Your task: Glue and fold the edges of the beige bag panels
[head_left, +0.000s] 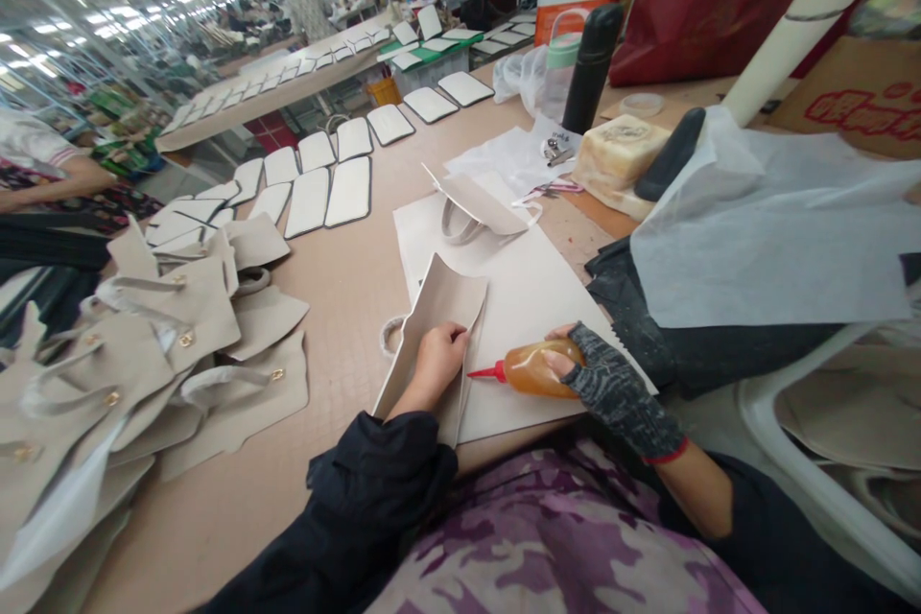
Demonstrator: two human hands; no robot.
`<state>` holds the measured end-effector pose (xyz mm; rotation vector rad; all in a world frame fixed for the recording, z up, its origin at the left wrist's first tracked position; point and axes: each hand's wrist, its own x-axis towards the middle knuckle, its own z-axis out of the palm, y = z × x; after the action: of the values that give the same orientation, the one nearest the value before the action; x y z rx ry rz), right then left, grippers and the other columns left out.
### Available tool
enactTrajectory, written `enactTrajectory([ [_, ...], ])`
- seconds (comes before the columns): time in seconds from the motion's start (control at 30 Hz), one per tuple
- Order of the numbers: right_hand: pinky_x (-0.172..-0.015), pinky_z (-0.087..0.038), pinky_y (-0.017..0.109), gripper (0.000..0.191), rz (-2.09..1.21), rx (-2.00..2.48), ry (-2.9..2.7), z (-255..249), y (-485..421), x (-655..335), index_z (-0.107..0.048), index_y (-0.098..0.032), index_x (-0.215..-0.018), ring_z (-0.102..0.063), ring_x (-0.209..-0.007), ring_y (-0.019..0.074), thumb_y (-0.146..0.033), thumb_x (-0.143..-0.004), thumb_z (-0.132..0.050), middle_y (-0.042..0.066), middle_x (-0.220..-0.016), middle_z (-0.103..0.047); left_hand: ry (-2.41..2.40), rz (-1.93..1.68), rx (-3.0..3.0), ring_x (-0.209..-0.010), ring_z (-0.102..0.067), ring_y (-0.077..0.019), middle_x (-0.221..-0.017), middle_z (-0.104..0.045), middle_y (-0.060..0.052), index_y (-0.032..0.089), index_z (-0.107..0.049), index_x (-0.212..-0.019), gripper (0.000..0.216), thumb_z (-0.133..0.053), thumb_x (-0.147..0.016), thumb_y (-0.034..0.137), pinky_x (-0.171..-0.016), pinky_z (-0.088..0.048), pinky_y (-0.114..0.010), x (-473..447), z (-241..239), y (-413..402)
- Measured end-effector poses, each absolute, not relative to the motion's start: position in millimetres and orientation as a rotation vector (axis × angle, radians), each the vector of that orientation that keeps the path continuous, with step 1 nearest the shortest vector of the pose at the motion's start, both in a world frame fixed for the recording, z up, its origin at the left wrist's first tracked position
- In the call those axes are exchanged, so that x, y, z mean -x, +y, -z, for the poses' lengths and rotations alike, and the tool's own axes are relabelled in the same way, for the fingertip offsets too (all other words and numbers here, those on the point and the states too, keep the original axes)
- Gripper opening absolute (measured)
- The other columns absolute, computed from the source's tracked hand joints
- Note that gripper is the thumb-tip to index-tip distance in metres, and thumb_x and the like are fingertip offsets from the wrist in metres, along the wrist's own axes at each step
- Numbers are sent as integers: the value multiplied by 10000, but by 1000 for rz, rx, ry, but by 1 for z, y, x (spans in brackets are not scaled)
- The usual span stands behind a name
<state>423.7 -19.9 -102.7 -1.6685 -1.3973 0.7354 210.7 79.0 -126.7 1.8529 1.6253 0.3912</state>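
My right hand point(576, 360), in a grey fingerless glove, is wrapped round a squeeze bottle point(536, 369) of amber liquid. Its red nozzle points left, close to the edge of a beige bag panel point(421, 307). That panel stands folded under my left hand point(440, 355), whose curled fingers pinch its right edge. A round handle point(392, 336) shows at the panel's left side. Both hands are over a large pale sheet point(504, 297) on the table. Farther back on the sheet lies another beige panel point(482, 201) with a handle.
Beige panels with handles point(208, 317) are piled at left. White dark-edged pieces point(349, 192) line the table point(288, 441) behind. A black flask point(591, 67), a cream flask point(798, 43), a yellowish block point(623, 153) and white paper point(769, 221) stand or lie at right. Another person's arm point(64, 177) shows far left.
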Motion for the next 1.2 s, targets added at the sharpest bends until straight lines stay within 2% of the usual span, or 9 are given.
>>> enactTrajectory([
  [0.57,-826,-466,401,296,-887,1639,-1432,104,-45,-417,-555,-176,-951,-601,-851,249,-432,-816,-494,89,-902,-624,1622,-425,-1866,-840,-661,-203,-905,-732,-87,132,-712,-917,196,-551,-830,203,-766,-464,-278,-210,129,76],
  [0.83,-815,-446,413,349,-1097,1612,-1265,108,-44,-418,-578,-171,-915,-588,-825,259,-470,-738,-540,85,-875,-625,1588,-429,-1910,-823,-648,-197,-894,-722,-76,142,-705,-913,203,-528,-852,222,-753,-464,-281,-210,131,74],
  [0.93,-748,-452,394,333,-1298,1546,-1086,108,-40,-429,-592,-172,-858,-577,-783,254,-456,-684,-607,71,-826,-625,1548,-423,-1948,-847,-630,-199,-913,-706,-75,148,-703,-909,210,-519,-865,240,-788,-461,-292,-207,134,73],
  [1.07,-566,-441,322,295,-1522,1363,-674,110,-31,-449,-586,-198,-880,-556,-698,213,-438,-709,-607,55,-808,-614,1393,-390,-2057,-888,-587,-177,-931,-652,-62,159,-685,-959,234,-486,-842,119,-833,-448,-277,-201,134,69],
  [1.2,-380,-317,243,300,-1669,1079,-380,120,-12,-459,-559,-229,-857,-448,-553,164,-483,-697,-555,36,-682,-530,1191,-173,-2330,-892,-527,-195,-943,-591,-72,158,-664,-933,234,-450,-849,117,-817,-433,-297,-197,123,65],
])
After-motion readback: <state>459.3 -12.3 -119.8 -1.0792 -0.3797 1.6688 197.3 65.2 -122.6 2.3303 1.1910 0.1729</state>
